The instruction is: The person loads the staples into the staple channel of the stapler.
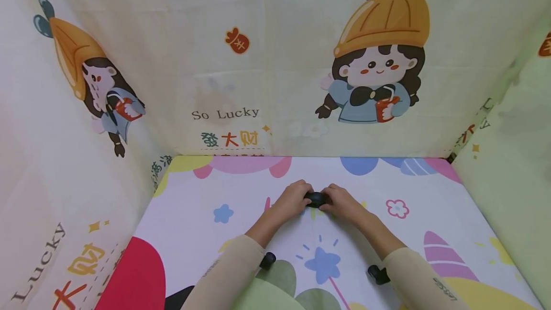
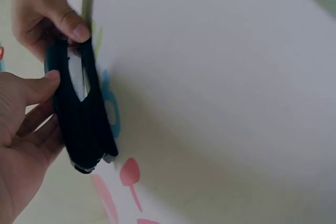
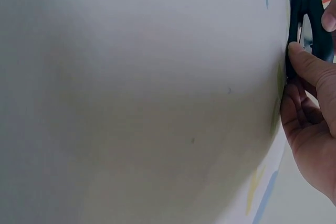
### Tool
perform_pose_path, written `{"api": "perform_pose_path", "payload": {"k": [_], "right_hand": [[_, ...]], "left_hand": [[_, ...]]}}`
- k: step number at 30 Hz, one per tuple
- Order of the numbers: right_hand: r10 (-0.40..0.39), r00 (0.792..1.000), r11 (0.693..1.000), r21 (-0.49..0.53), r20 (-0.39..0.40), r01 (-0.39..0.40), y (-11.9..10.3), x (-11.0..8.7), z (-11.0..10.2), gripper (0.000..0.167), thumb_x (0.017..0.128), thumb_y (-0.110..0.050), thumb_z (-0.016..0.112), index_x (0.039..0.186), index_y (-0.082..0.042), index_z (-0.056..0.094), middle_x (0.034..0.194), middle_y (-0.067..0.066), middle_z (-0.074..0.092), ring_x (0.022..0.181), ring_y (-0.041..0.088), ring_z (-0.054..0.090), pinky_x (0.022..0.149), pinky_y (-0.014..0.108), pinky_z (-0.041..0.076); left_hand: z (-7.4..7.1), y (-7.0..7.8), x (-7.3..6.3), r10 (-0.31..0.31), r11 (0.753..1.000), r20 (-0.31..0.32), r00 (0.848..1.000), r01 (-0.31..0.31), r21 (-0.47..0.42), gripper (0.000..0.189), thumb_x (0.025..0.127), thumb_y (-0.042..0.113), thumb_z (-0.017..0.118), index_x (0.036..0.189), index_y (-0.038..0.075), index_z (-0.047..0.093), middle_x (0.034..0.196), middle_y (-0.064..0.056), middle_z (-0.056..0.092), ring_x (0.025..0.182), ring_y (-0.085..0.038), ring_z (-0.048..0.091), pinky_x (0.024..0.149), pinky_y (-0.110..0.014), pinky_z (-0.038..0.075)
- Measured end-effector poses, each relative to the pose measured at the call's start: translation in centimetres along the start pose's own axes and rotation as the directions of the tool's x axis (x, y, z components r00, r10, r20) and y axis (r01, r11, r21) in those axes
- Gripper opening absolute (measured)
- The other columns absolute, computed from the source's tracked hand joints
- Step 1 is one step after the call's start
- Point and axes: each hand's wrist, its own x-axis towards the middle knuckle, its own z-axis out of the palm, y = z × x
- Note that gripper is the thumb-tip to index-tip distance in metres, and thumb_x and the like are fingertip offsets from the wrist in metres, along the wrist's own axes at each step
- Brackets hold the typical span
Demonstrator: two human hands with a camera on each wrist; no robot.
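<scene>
Between the two hands is a small black stapler [image 1: 316, 199], held just over the patterned tabletop. In the left wrist view its dark body [image 2: 86, 129] shows a long slot with silvery metal inside. My left hand [image 1: 294, 199] grips one end, thumb on the near side and fingers behind. The other end is pinched by my right hand [image 1: 341, 202], its thumb lying along the edge in the right wrist view, where the stapler [image 3: 316, 30] is partly cut off by the frame. Fingers cover parts of both ends.
A white tabletop [image 1: 258, 243] printed with coloured shapes lies below. Cloth walls with cartoon prints [image 1: 297, 71] stand behind and at both sides. Small black devices [image 1: 268, 260] sit beside the forearms. A dark shape [image 1: 177, 299] shows at the front left.
</scene>
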Motion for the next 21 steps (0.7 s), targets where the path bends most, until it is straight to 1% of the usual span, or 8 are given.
{"api": "perform_pose_path", "payload": {"k": [3, 6, 9, 14, 18, 21], "right_hand": [[0.01, 1.0, 1.0, 0.001, -0.01, -0.01, -0.04, -0.09, 0.04, 0.033, 0.085, -0.013, 0.085, 0.109, 0.003, 0.071, 0.1, 0.011, 0.065, 0.087, 0.02, 0.06, 0.08, 0.039, 0.056], [0.015, 1.0, 1.0, 0.015, -0.011, -0.015, -0.17, -0.11, 0.12, 0.032, 0.086, -0.012, 0.084, 0.11, 0.004, 0.071, 0.101, 0.013, 0.066, 0.089, 0.022, 0.062, 0.082, 0.041, 0.057], [0.025, 1.0, 0.999, 0.02, 0.0, -0.025, -0.25, -0.11, 0.22, 0.032, 0.087, -0.013, 0.083, 0.111, 0.004, 0.071, 0.102, 0.013, 0.065, 0.09, 0.022, 0.062, 0.083, 0.042, 0.056], [0.032, 0.999, 0.999, 0.013, 0.0, -0.032, -0.25, -0.1, 0.29, 0.032, 0.087, -0.013, 0.083, 0.112, 0.003, 0.071, 0.102, 0.012, 0.065, 0.089, 0.021, 0.061, 0.083, 0.042, 0.056], [0.018, 1.0, 1.0, 0.019, 0.0, -0.018, -0.28, 0.01, 0.3, 0.032, 0.087, -0.013, 0.084, 0.111, 0.003, 0.071, 0.102, 0.012, 0.065, 0.089, 0.021, 0.061, 0.082, 0.041, 0.056], [0.026, 1.0, 0.999, 0.019, 0.004, -0.026, -0.3, 0.03, 0.18, 0.033, 0.086, -0.014, 0.084, 0.111, 0.003, 0.071, 0.101, 0.011, 0.065, 0.087, 0.02, 0.06, 0.081, 0.04, 0.055]], "left_hand": [[0.22, 0.09, 0.16, 0.006, 1.0, 0.005, 1.0, -0.006, 0.016, 0.019, 0.095, 0.012, 0.075, 0.114, 0.007, 0.073, 0.106, -0.004, 0.067, 0.098, -0.017, 0.064, 0.094, -0.029, 0.057], [0.37, 0.08, 0.29, -0.007, 1.0, 0.001, 1.0, 0.007, 0.002, 0.018, 0.095, 0.012, 0.075, 0.112, 0.007, 0.074, 0.103, -0.004, 0.067, 0.096, -0.017, 0.063, 0.092, -0.029, 0.057], [0.45, 0.01, 0.3, -0.02, 1.0, 0.006, 1.0, 0.02, 0.001, 0.017, 0.095, 0.012, 0.075, 0.111, 0.008, 0.074, 0.102, -0.003, 0.067, 0.094, -0.016, 0.062, 0.091, -0.029, 0.056], [0.37, -0.03, 0.26, -0.019, 1.0, 0.01, 1.0, 0.019, -0.006, 0.018, 0.095, 0.013, 0.075, 0.113, 0.008, 0.074, 0.103, -0.003, 0.067, 0.094, -0.015, 0.062, 0.092, -0.029, 0.057], [0.1, -0.08, 0.07, -0.025, 0.999, -0.005, 1.0, 0.025, -0.037, 0.017, 0.095, 0.011, 0.075, 0.111, 0.008, 0.073, 0.103, -0.004, 0.068, 0.095, -0.015, 0.062, 0.093, -0.03, 0.057], [-0.09, -0.13, -0.05, -0.019, 0.998, -0.02, 1.0, 0.018, -0.052, 0.016, 0.094, 0.01, 0.076, 0.11, 0.008, 0.073, 0.102, -0.003, 0.068, 0.095, -0.015, 0.063, 0.092, -0.029, 0.057]]}}
